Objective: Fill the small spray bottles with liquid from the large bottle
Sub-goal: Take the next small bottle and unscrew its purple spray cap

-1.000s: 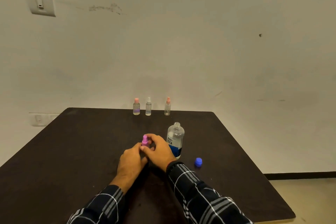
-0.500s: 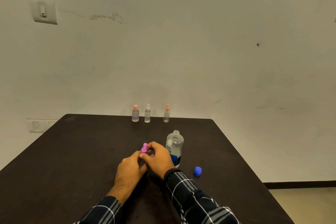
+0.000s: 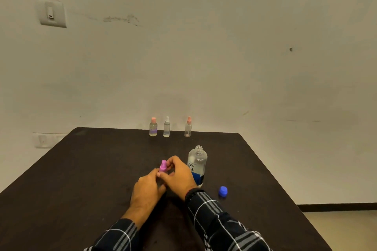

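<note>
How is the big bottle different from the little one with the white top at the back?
The big bottle is open, its blue cap lying on the table; the little white-topped bottle has its top on. The big bottle wears a white and blue label; the little one looks plain. The big bottle stands mid-table; the little one stands at the far edge. Both are clear and upright.

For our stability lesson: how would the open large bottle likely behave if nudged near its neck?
The large bottle stands tall and narrow on the table, so a high push would probably tip it rather than slide it. Its neck is uncapped, the blue cap lying beside it, so tipping would likely spill. Its smooth wall may be slippery.
</note>
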